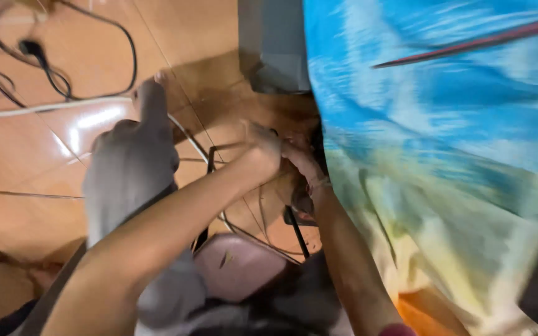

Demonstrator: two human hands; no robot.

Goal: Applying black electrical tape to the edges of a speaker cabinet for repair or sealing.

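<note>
We're looking down: black cables (45, 62) coil on the tan tiled floor (20, 162) at far left, open room around them. Our left hand (262, 149) and right hand (300, 163) meet at the edge of the blue-to-yellow cloth (430, 137), fingers curled on its hem beside a black wire frame (250, 186); blur hides the exact grip. The cloth drapes wide, filling the right.

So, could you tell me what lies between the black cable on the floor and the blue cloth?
Bare tiled floor and a grey box, in the head view.
</note>
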